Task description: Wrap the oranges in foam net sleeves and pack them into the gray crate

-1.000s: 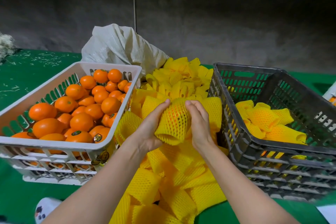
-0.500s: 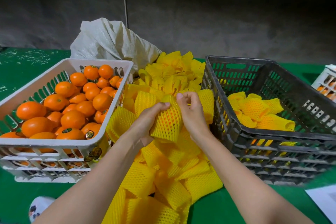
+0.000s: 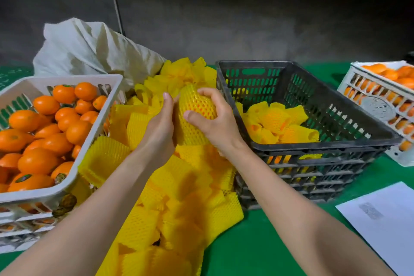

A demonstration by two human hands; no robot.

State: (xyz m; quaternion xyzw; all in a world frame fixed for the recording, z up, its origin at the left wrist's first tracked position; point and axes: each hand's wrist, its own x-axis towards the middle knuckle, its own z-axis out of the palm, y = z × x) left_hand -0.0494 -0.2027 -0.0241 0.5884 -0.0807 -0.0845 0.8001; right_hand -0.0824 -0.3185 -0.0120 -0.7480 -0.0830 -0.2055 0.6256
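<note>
Head view: both grips meet on one orange point(image 3: 198, 105), which sits already inside a yellow foam net sleeve point(image 3: 190, 136). The right grip point(image 3: 216, 125) curls over it from the right, thumb in front. The left grip point(image 3: 160, 129) clasps its left side. Under both grips lies a pile of empty sleeves point(image 3: 179, 204) on the green surface point(image 3: 268, 244). Just right of the right grip stands the gray crate point(image 3: 313, 146) with some wrapped oranges point(image 3: 280, 123) inside. Left of the left grip is a white basket point(image 3: 33, 197) of bare oranges point(image 3: 38, 161).

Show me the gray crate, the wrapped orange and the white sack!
gray crate point(image 3: 324, 146): head view, front rim.
wrapped orange point(image 3: 198, 107): head view, netted middle.
white sack point(image 3: 89, 51): head view, crumpled front.
</note>
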